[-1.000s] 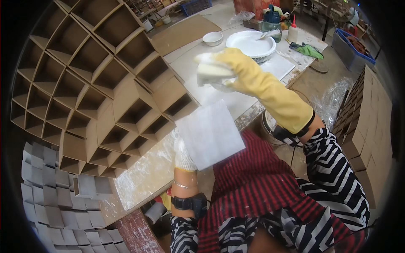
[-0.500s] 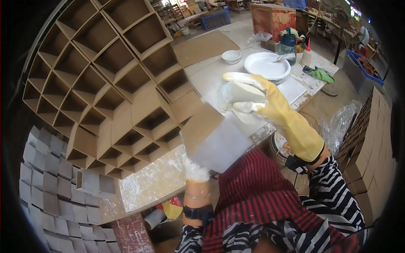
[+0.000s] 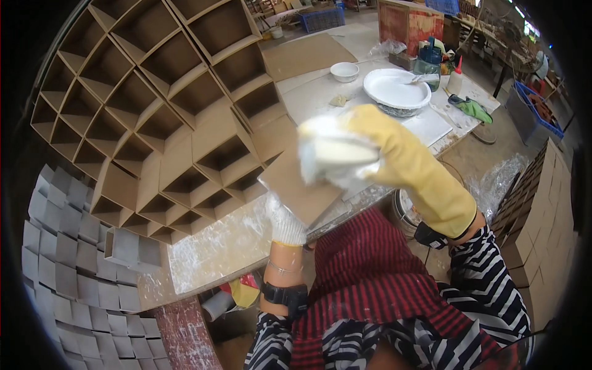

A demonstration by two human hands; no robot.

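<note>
My left hand [image 3: 286, 223], in a white knit glove, grips a small brown box [image 3: 301, 190] from below and holds it over the table's near edge. A plain brown face of the box is turned up. My right hand [image 3: 383, 140], in a long yellow rubber glove with white smears, is closed around a pale cream sponge [image 3: 344, 152]. The sponge is blurred by motion and lies over the box's far right part; whether they touch there I cannot tell. Beyond it stands a white basin [image 3: 394, 89] of white liquid with a brush [image 3: 420, 78] across its rim.
Stacked brown open boxes [image 3: 185, 117] rise at left on the table; grey-white boxes [image 3: 65, 246] are piled below. A small white bowl [image 3: 345, 72], blue-green jug [image 3: 427, 61], red-tipped bottle [image 3: 455, 81] and green cloth [image 3: 472, 108] stand farther back. More boxes [image 3: 533, 222] are stacked at right.
The box has been turned, so a brown face shows where a whitish one did. My right hand has brought the sponge left and down over it. The view has shifted slightly.
</note>
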